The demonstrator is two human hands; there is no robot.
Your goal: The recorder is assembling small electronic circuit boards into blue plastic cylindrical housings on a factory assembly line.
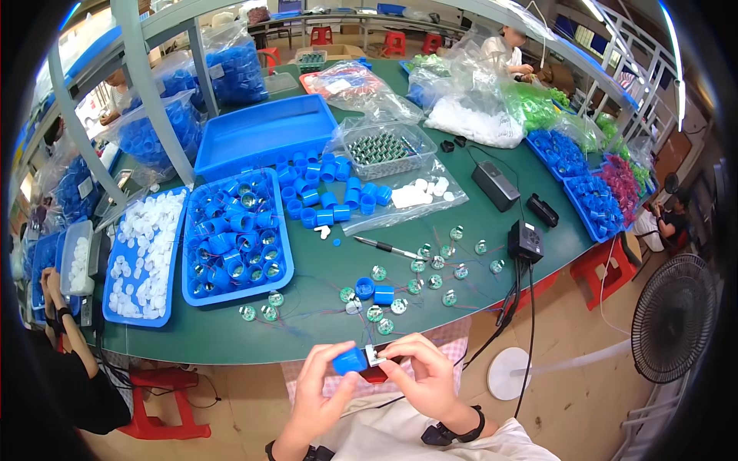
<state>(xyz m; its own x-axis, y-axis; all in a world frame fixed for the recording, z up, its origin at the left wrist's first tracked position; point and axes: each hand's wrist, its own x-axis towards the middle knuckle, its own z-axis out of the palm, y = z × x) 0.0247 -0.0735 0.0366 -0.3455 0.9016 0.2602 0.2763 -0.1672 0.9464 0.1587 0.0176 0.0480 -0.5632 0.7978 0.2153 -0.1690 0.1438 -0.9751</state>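
Just past the table's near edge, my left hand (pixel 317 403) grips a small blue plastic cup (pixel 349 362) between thumb and fingers. My right hand (pixel 424 376) pinches a small white plastic piece (pixel 373 355) right beside the cup's end; whether the two touch, I cannot tell. Thin wires run up from there toward the table. On the table ahead are several small round green circuit boards (pixel 386 326) with red and blue wires. Two loose blue cups (pixel 383 295) lie among them, and a pen (pixel 388 247) lies behind.
A blue tray of filled cups (pixel 287 270) and a blue tray of white caps (pixel 112 307) stand at left. More blue cups (pixel 310 197) are heaped behind, near a clear box (pixel 388 163). A black power box (pixel 526 241) with hanging cables sits right. Co-workers sit around.
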